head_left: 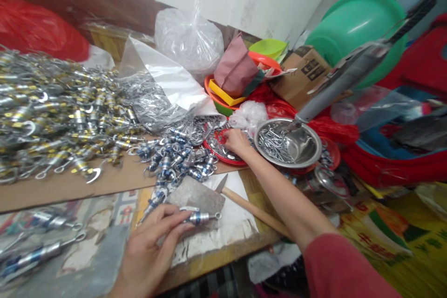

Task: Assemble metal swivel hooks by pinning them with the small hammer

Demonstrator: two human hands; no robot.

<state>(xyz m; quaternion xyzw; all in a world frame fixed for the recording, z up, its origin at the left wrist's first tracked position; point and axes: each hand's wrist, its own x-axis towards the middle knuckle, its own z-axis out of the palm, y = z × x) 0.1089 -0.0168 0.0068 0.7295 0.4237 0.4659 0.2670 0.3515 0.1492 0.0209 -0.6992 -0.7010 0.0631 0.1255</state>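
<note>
My left hand [152,244] pinches a blue-banded metal hook fitting [200,217] between thumb and fingers, its ring end pointing right. Just behind it lies a flat grey metal block [195,199] on white paper. My right hand [238,143] reaches into a red tray [228,160] of small metal parts, its fingers curled down; what they pinch, if anything, is too small to make out. Similar blue-banded fittings [179,156] are heaped to the left of that tray. A wooden-handled tool [256,210] with a pointed metal head lies under my right forearm.
A steel bowl [288,162] of metal pins stands right of the tray, with a grey bar-like tool [345,79] slanting above it. Yellow-banded fittings [59,116] form a large pile at left. Plastic bags [188,42], a carton [302,74] and a green basin [359,32] stand behind.
</note>
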